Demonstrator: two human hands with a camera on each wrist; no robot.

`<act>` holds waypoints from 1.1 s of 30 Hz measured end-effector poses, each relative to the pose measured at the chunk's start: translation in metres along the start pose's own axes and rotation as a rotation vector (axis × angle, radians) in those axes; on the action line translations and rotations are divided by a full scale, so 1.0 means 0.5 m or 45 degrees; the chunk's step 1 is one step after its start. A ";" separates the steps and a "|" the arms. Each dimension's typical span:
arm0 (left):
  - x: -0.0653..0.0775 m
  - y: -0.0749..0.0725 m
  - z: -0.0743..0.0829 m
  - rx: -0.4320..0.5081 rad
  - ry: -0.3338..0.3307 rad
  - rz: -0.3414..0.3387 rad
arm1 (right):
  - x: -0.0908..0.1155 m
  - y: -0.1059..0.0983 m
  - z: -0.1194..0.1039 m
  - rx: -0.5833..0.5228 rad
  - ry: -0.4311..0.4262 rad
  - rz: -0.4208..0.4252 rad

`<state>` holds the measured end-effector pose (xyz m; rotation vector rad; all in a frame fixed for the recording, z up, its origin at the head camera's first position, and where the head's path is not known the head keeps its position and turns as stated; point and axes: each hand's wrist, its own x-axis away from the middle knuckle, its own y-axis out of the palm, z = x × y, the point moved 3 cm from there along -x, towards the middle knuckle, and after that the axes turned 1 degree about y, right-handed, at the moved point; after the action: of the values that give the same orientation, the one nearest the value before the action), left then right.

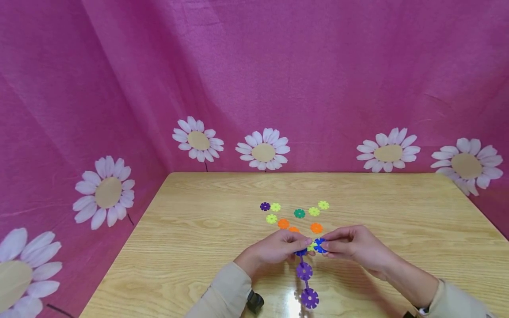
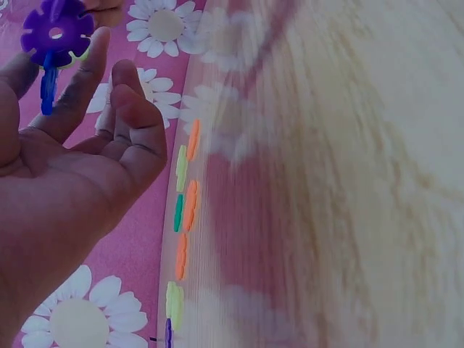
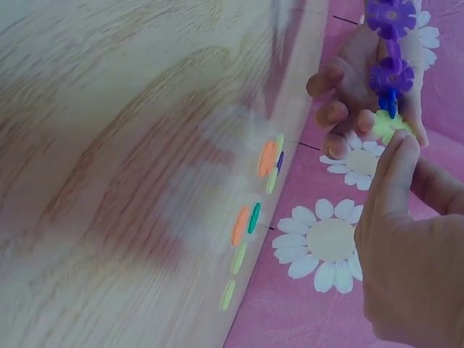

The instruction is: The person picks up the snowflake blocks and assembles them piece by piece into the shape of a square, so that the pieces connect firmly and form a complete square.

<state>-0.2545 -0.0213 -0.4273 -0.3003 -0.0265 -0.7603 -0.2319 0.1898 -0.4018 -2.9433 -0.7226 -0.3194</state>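
In the head view, my left hand (image 1: 276,247) pinches a chain of slotted plastic snowflake discs at its upper end, thumb over a dark blue disc (image 1: 301,252). Below hang purple discs (image 1: 304,271), linked edge to edge over the table. A yellow-green disc (image 1: 311,246) joins the chain's top between the two hands. From the right, my right hand (image 1: 354,245) pinches another blue disc (image 1: 319,245) between thumb and fingers, right at the yellow-green one. In the right wrist view, the fingertips hide most of that blue disc, while the yellow-green disc (image 3: 391,125) shows beyond them.
Loose discs lie flat on the wooden table (image 1: 191,221) past the hands: several yellow-green (image 1: 314,211), a green one (image 1: 299,213), a dark purple one (image 1: 265,206) and orange ones (image 1: 316,228). A pink cloth (image 1: 278,66) with white daisies hangs around the table's back and sides.
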 end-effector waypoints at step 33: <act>-0.006 -0.002 -0.017 0.101 -0.067 0.103 | -0.029 -0.014 0.024 -0.259 0.121 -0.102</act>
<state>-0.2579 -0.0223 -0.4354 -0.2446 -0.0932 -0.6692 -0.2457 0.1910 -0.4163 -3.0654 -0.8434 -0.5678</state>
